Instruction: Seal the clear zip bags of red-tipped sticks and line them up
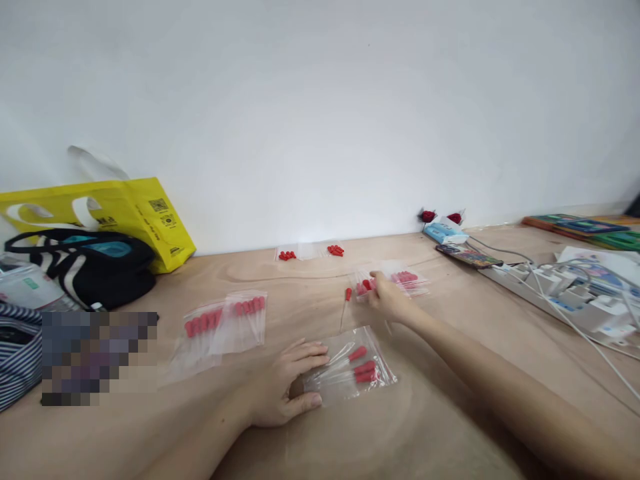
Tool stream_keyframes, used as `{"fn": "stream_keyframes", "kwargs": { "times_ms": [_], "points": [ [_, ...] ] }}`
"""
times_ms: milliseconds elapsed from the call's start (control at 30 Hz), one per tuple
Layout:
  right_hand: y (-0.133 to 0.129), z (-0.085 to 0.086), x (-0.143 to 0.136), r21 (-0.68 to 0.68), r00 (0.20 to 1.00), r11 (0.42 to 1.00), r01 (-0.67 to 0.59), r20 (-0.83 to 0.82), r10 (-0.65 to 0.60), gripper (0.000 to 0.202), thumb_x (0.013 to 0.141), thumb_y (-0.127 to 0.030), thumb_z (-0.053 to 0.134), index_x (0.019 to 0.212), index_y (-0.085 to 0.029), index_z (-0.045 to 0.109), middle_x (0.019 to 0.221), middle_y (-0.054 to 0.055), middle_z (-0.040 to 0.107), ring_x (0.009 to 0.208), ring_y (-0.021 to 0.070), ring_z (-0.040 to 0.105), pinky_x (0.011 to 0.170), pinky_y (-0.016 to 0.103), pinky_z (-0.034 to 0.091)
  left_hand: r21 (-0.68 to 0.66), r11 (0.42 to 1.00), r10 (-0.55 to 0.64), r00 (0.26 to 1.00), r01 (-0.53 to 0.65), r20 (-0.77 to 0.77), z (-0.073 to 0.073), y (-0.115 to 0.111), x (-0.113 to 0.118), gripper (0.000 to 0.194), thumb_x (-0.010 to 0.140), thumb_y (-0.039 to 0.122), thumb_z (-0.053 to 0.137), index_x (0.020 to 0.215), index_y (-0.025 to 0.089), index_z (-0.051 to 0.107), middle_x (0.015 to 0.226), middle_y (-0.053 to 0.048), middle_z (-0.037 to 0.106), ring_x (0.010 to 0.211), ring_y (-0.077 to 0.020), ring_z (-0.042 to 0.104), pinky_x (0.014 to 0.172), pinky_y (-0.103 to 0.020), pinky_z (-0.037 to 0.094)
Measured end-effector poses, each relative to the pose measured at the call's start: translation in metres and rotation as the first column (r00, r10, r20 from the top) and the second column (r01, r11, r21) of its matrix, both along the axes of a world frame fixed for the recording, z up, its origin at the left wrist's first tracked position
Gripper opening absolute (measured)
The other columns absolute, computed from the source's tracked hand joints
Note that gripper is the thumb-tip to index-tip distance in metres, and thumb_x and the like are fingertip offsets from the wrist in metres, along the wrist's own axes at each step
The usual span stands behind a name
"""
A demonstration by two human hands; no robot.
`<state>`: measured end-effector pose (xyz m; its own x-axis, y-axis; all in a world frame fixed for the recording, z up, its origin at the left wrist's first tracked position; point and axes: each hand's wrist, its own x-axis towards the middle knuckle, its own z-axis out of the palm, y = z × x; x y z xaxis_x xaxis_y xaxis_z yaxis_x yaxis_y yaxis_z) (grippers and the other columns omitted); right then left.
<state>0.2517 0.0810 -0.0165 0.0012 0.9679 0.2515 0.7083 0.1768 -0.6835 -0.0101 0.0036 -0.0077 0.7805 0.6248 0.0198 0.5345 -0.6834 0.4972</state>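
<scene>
While the left hand (293, 383) is resting on the bench (425, 413) with its thumb and fingers apart, it is touching the left end of the front bag (341, 390), which is lying flat and holding droppers with red ends. Farther back and to the right, the right hand (387, 300) is resting its fingertips at the red ends of droppers on the rear bag (420, 289); whether those fingers are clamping anything, I cannot tell, as blur is hiding the grip. One loose dropper (348, 295) is lying between the two bags, just left of the right hand, its red end pointing toward the wall (300, 133). Off to the left, two overlapping bags (239, 339) are lying on the bench, each holding a row of red-ended droppers. Near the wall, small red pieces (335, 251) are lying in two clusters on clear plastic (311, 251). A yellow bag (173, 230) is leaning at the far left behind a black pouch (120, 267), and on the right a white power strip (545, 300) is sitting among cables, with a blue packet (445, 233) and red flowers (428, 217) standing behind it.
</scene>
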Motion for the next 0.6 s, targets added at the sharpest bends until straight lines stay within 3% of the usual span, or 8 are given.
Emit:
{"fn": "stream_keyframes", "kwargs": {
  "times_ms": [133, 233, 300, 400, 600],
  "points": [
    [-0.024, 0.002, 0.030, -0.079, 0.946, 0.993, -0.087, -0.320, 0.057, 0.043, 0.072, -0.022, 0.046, 0.114, -0.016, 0.038, 0.057, -0.005, 0.048, 0.049, 0.0112, 0.046, 0.052, 0.024, 0.036, 0.009, 1.000, 0.007, 1.000, -0.006, -0.014, 0.001, 0.000, 0.000, 0.048, 0.077, 0.041, 0.052, 0.122, 0.026, 0.041, 0.130, -0.005, 0.040, 0.120, -0.0235, 0.035, 0.103, -0.048, 0.021],
    [-0.037, -0.007, 0.038, -0.139, 0.802, 0.968, -0.210, -0.590, 0.089, 0.041, 0.072, -0.031, 0.043, 0.111, -0.021, 0.035, 0.049, -0.010, 0.040, 0.037, 0.0078, 0.037, 0.039, 0.020, 0.031, 0.005, 1.000, 0.006, 1.000, -0.006, -0.026, 0.001, 0.000, 0.001, 0.048, 0.077, 0.041, 0.052, 0.121, 0.026, 0.042, 0.130, -0.005, 0.040, 0.120, -0.0233, 0.035, 0.104, -0.048, 0.020],
    [-0.041, -0.013, 0.036, -0.139, 0.717, 0.970, -0.197, -0.695, 0.046, 0.041, 0.069, -0.033, 0.046, 0.107, -0.022, 0.035, 0.049, -0.011, 0.041, 0.037, 0.0076, 0.039, 0.037, 0.018, 0.031, -0.003, 1.000, 0.014, 1.000, -0.014, -0.021, 0.002, 0.000, 0.001, 0.048, 0.077, 0.041, 0.052, 0.121, 0.026, 0.042, 0.130, -0.004, 0.041, 0.120, -0.0235, 0.035, 0.104, -0.048, 0.020],
    [-0.041, -0.020, 0.030, -0.139, 0.637, 0.980, -0.144, -0.771, -0.015, 0.039, 0.065, -0.034, 0.050, 0.100, -0.023, 0.036, 0.051, -0.011, 0.044, 0.041, 0.0071, 0.043, 0.039, 0.018, 0.035, -0.014, 1.000, 0.018, 1.000, -0.018, -0.003, 0.003, 0.000, 0.001, 0.048, 0.076, 0.040, 0.053, 0.121, 0.027, 0.042, 0.130, -0.004, 0.041, 0.120, -0.0238, 0.035, 0.103, -0.048, 0.020],
    [-0.047, -0.026, 0.016, -0.138, 0.573, 0.976, -0.170, -0.820, -0.017, 0.038, 0.065, -0.035, 0.054, 0.097, -0.024, 0.037, 0.055, -0.011, 0.044, 0.043, 0.0063, 0.045, 0.043, 0.020, 0.041, -0.019, 1.000, 0.011, 1.000, -0.011, -0.009, 0.005, -0.001, 0.002, 0.048, 0.076, 0.039, 0.053, 0.121, 0.027, 0.043, 0.130, -0.004, 0.041, 0.120, -0.0239, 0.035, 0.103, -0.049, 0.020]
  ]
}}
